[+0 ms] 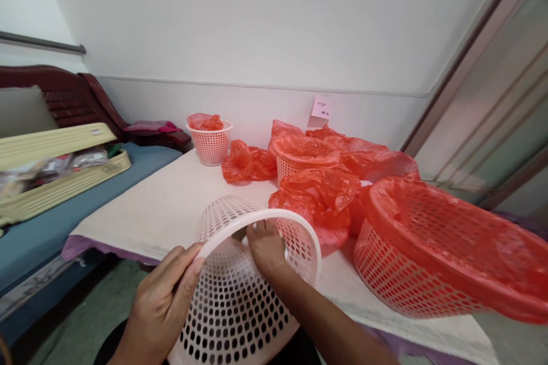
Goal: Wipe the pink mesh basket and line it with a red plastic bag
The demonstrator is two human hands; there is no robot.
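A white perforated plastic wastebasket point(240, 302) lies tilted at the table's front edge, its wide mouth turned up and toward me. My left hand point(165, 291) grips its rim on the left, thumb on one side and fingers on the other. Through the mouth, my right hand point(265, 245) reaches down inside, its fingers curled near the bottom. Whatever those fingers hold is hidden; a bit of white shows beside them. Just beyond the mouth lies a crumpled red plastic bag point(317, 199).
A large basket point(402, 262) lined with red plastic stands at right, another lined basket point(285, 168) behind. A small basket point(212, 145) holds red plastic at the back left. A pink note point(320, 107) is on the wall. Left is a bench with a cream container point(103, 168).
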